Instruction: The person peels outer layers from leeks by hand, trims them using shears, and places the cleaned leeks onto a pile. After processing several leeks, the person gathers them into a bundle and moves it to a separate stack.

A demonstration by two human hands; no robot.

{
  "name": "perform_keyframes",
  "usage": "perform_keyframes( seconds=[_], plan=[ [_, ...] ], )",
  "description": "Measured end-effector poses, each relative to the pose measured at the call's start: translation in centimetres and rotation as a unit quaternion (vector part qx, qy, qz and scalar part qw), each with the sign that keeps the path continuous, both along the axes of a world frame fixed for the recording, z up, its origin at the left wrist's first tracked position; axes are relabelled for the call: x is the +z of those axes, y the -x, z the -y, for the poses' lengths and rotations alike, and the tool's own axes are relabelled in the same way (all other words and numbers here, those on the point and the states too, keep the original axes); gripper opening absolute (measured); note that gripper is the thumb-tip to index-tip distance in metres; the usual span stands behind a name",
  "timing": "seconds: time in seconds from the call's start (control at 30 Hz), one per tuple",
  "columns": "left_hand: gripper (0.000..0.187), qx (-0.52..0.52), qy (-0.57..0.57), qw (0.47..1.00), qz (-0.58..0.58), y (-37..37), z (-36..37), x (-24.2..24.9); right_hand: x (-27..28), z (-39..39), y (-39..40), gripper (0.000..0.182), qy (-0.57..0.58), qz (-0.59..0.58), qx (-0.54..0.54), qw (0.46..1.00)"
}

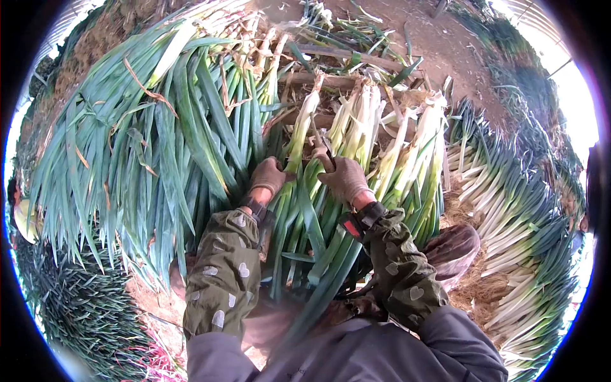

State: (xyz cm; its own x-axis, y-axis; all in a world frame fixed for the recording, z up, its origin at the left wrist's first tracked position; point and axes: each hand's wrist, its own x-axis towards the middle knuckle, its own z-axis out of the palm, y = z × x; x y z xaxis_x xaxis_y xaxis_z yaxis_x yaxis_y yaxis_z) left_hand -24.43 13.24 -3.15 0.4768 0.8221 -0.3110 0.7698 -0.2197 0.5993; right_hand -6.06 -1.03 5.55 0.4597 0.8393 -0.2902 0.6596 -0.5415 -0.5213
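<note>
My gloved left hand (270, 178) is closed round the green part of a leek (301, 130), whose pale root end points away from me. Just right of it, my gloved right hand (344, 178) grips a knife (325, 151) with a dark part by the fingers, close beside the leek's stalk. Right of the held leek lie bunches of pale-stemmed leeks (359, 121), their green leaves running down toward my lap. A big heap of untrimmed leeks (153, 134) spreads on the left, touching the area by my left hand.
Wooden slats (331, 81) lie beyond the leeks. A long row of white-stemmed leeks (503, 210) runs down the right side. Dark green leaf ends (83, 305) fill the lower left. Bare brown soil (445, 57) shows at the top, and my knee (455, 248) is at the right.
</note>
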Motion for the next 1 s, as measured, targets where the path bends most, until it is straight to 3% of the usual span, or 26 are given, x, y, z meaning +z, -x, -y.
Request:
perform_keyframes(
  seconds=[0.33, 0.37, 0.7, 0.83, 1.0],
  plan=[
    [0.052, -0.011, -0.008, 1.0, -0.007, -0.2, 0.8, 0.7, -1.4, -4.7, -3.8, 0.049, -0.038, 0.035, -0.015, 0.999],
    [0.051, -0.015, -0.017, 0.999, 0.047, -0.1, 0.6, 0.3, -1.5, -5.2, -4.3, 0.051, -0.047, 0.039, -0.018, 0.998],
    [0.049, 0.001, -0.015, 1.0, -0.017, -1.0, 1.4, 1.5, -1.8, -9.7, -9.0, 0.054, -0.056, 0.029, -0.047, 0.997],
    [0.047, 0.018, -0.027, 0.999, -0.019, -1.2, 2.0, 2.0, -1.0, -8.1, -8.7, 0.051, -0.037, 0.0, -0.019, 0.999],
    [0.046, 0.006, -0.076, 0.997, -0.01, -1.7, 2.3, 2.1, 0.9, 0.0, -4.9, 0.043, 0.028, -0.078, 0.008, 0.997]
  ],
)
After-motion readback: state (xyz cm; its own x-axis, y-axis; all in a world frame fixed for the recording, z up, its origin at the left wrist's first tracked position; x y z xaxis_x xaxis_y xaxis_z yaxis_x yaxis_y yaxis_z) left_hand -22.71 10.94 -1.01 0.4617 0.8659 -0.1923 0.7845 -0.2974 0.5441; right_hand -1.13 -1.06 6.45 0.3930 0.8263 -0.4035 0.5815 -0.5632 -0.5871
